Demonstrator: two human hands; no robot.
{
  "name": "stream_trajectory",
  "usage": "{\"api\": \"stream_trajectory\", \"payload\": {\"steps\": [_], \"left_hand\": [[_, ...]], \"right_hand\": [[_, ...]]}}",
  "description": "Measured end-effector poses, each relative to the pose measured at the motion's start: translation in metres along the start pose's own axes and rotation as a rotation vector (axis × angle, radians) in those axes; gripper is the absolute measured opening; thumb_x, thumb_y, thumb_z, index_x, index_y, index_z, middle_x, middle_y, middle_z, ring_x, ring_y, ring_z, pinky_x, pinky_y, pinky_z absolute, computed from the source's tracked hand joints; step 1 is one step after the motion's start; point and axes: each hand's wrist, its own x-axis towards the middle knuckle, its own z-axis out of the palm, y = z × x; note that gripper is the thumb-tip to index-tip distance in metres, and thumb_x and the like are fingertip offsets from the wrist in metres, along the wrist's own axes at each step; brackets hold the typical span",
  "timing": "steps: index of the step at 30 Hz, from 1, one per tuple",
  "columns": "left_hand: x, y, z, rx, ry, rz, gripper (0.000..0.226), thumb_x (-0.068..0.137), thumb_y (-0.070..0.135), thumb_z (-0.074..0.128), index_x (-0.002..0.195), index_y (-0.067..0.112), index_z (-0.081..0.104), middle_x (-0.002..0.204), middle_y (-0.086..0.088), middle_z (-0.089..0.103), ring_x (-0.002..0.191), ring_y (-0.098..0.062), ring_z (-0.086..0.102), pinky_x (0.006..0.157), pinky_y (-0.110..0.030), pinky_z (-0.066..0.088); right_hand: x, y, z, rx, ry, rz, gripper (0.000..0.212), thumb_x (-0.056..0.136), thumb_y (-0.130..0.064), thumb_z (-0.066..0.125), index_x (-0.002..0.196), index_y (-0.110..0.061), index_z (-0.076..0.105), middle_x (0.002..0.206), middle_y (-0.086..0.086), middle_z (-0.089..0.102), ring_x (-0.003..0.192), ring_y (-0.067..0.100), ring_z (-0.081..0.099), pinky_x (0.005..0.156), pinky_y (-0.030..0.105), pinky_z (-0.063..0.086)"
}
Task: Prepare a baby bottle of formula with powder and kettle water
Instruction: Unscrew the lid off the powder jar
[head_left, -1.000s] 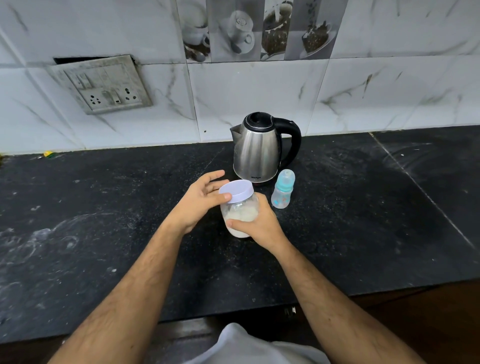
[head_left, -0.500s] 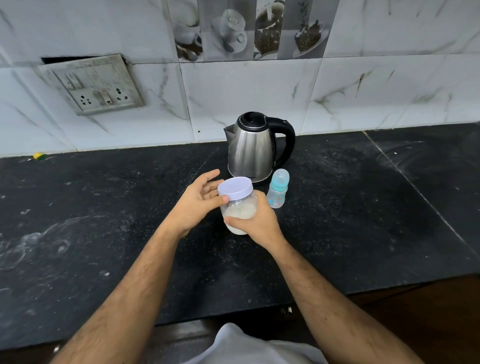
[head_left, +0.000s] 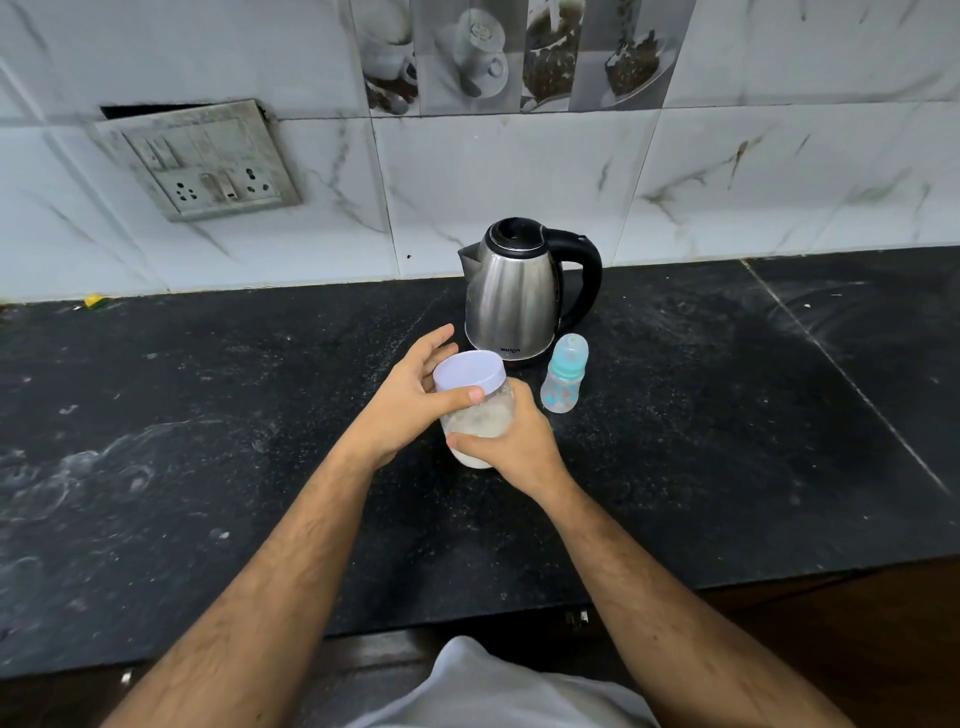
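1. Powder jar (head_left: 480, 426): a clear jar holding white formula powder, held just in front of the steel electric kettle (head_left: 511, 301), probably to keep it within easy reach of the bottle.
2. Right hand (head_left: 511, 449): fingers curled round the jar's body, bracing it so that it cannot turn.
3. Left hand (head_left: 410, 397): thumb and curled fingers pinch the rim of the pale screw lid (head_left: 467, 371), index finger raised; the grip suits unscrewing.
4. Baby bottle (head_left: 563, 374): upright, teal collar and cap on, just in front and to the right of the kettle, apart from both hands.
5. Black stone counter (head_left: 208, 441): carries the kettle and bottle.
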Motion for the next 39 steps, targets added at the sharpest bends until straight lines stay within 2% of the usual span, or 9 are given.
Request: {"api": "stream_trajectory", "payload": {"steps": [4,10,17,20,24,26,29,34,39], "left_hand": [[0.000,-0.005,-0.004,0.037,0.076,0.022,0.083,0.076,0.006,0.082,0.147,0.020,0.039,0.134,0.000,0.058,0.127,-0.012,0.056,0.112,-0.039,0.042],[0.010,0.001,-0.008,0.304,0.044,0.005,0.094,0.056,0.042,0.089,0.140,0.023,0.050,0.132,0.007,0.057,0.122,-0.011,0.055,0.105,-0.032,0.046],[0.018,0.004,-0.007,0.515,0.092,-0.051,0.081,0.064,0.046,0.089,0.135,0.024,0.056,0.123,0.012,0.059,0.114,-0.009,0.055,0.100,-0.028,0.045],[0.019,-0.001,-0.013,0.350,0.192,-0.082,0.069,0.063,0.056,0.083,0.122,0.028,0.064,0.117,0.013,0.065,0.108,-0.007,0.060,0.093,-0.029,0.050],[0.015,-0.012,-0.026,-0.096,0.401,-0.200,0.032,0.086,0.053,0.067,0.099,0.024,0.069,0.095,0.005,0.067,0.087,-0.013,0.062,0.074,-0.029,0.053],[0.012,-0.029,-0.037,-0.364,0.486,-0.373,0.036,0.091,0.056,0.058,0.102,0.021,0.063,0.101,-0.005,0.067,0.091,-0.021,0.066,0.077,-0.034,0.057],[0.014,-0.066,-0.053,-0.620,0.529,-0.537,0.051,0.094,0.062,0.049,0.115,0.016,0.054,0.105,-0.016,0.069,0.092,-0.029,0.071,0.074,-0.040,0.059],[0.020,-0.109,-0.073,-0.596,0.545,-0.635,0.069,0.091,0.067,0.050,0.131,0.011,0.045,0.117,-0.019,0.062,0.093,-0.032,0.069,0.072,-0.045,0.060],[0.031,-0.126,-0.087,-0.407,0.612,-0.637,0.052,0.099,0.022,0.059,0.141,0.000,0.039,0.125,-0.019,0.056,0.078,-0.030,0.068,0.066,-0.040,0.063]], "right_hand": [[0.004,0.003,-0.003,-0.002,0.018,0.008,0.087,0.059,-0.032,0.090,0.133,-0.026,0.043,0.120,-0.012,0.057,0.111,0.009,0.057,0.089,0.027,0.050],[0.002,0.008,0.009,-0.048,-0.034,-0.007,0.088,0.060,-0.035,0.090,0.133,-0.026,0.042,0.122,-0.010,0.056,0.109,0.010,0.056,0.087,0.026,0.050],[0.009,0.017,0.022,-0.125,-0.030,-0.047,0.088,0.051,-0.043,0.088,0.127,-0.026,0.047,0.124,-0.009,0.054,0.112,0.009,0.054,0.091,0.030,0.051],[0.015,0.019,0.024,-0.166,-0.010,-0.061,0.079,0.048,-0.041,0.090,0.117,-0.026,0.054,0.114,-0.011,0.059,0.102,0.004,0.058,0.081,0.023,0.052],[0.023,0.028,0.024,-0.190,0.052,-0.053,0.074,0.042,-0.047,0.086,0.109,-0.031,0.058,0.106,-0.014,0.064,0.097,0.004,0.063,0.078,0.028,0.056],[0.024,0.027,0.022,-0.195,0.067,-0.049,0.068,0.045,-0.042,0.086,0.106,-0.031,0.058,0.101,-0.015,0.065,0.094,0.002,0.062,0.076,0.022,0.054],[0.028,0.029,0.022,-0.242,0.079,-0.043,0.068,0.043,-0.050,0.083,0.104,-0.030,0.060,0.097,-0.015,0.067,0.091,0.004,0.064,0.076,0.031,0.056],[0.030,0.030,0.023,-0.282,0.062,-0.036,0.071,0.043,-0.052,0.082,0.106,-0.031,0.060,0.097,-0.016,0.068,0.093,0.005,0.065,0.077,0.034,0.057],[0.031,0.032,0.023,-0.289,0.052,-0.022,0.071,0.043,-0.052,0.082,0.107,-0.030,0.060,0.098,-0.016,0.068,0.094,0.005,0.065,0.078,0.034,0.057]]}}
